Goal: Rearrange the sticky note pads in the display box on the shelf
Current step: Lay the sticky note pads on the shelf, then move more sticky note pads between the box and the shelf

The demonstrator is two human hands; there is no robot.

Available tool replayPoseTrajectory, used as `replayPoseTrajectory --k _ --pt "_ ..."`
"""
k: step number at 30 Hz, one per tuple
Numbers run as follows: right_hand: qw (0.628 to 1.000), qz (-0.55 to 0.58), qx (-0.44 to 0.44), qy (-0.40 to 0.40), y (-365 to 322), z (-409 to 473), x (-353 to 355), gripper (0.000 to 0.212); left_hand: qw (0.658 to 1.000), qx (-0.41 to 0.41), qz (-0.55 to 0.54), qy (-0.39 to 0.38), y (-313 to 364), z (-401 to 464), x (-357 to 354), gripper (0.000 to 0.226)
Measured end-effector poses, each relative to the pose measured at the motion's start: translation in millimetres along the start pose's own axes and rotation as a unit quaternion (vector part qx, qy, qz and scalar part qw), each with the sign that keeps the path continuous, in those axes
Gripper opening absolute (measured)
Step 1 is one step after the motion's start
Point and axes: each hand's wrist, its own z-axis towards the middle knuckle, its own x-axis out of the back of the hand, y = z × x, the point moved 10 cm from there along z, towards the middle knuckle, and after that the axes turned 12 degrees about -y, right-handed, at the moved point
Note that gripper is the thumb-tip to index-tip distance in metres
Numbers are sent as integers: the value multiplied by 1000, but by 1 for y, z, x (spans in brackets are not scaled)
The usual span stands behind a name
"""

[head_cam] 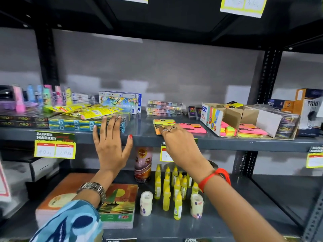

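Nearest you, your left hand [110, 147] is spread flat, palm down, over the front lip of the shelf [244, 145]; its fingers [114, 122] are splayed wide and hold nothing, their tips just touching the blue boxes [83, 124] stacked there. Your right hand [178, 145] reaches over the same lip, and its fingers [170, 129] curl down onto the near edge of the orange-and-yellow pad [163, 125] lying loose on the shelf. They rest on it, but whether they have pinched it cannot be told from here.

Just beside that pad, to its right, a pink pad [194, 128] lies flat, also outside the box. Further right and slightly back sits the display box [212, 119], a cardboard tray with dividers, its front open toward you. Neon strips [228, 131] fill one compartment and more pink pads [251, 131] lie in the next.

These pads should be light and fairly stiff as blocks, though loose top sheets may curl or fan if you drag them. Their wrapping looks smooth, so it will likely slide on the painted shelf. Take each by its two long edges, thumb under the near side, and lift it instead of pushing. The box is thin card and may shift, so your free hand could steady its wall as you slot pads in.
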Motion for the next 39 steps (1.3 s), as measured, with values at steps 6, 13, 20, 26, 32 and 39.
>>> replayPoseTrajectory --k 6,13,20,26,32,39 --pt "997 82 -13 -2 21 -9 9 43 1000 -7 -3 6 2 0 0 63" --pt "961 74 -219 149 144 -63 56 37 1000 -1 -8 18 2 -1 0 62" --pt "953 4 -303 -14 208 -84 13 19 1000 -3 3 16 2 0 1 62" --pt "947 -11 -308 84 222 -100 24 21 1000 -3 8 10 2 0 1 61" --pt "898 4 -240 369 198 -123 77 23 1000 0 1 2 2 0 2 61" --pt "935 -80 -36 345 97 -60 71 27 1000 -4 7 3 3 0 3 61"
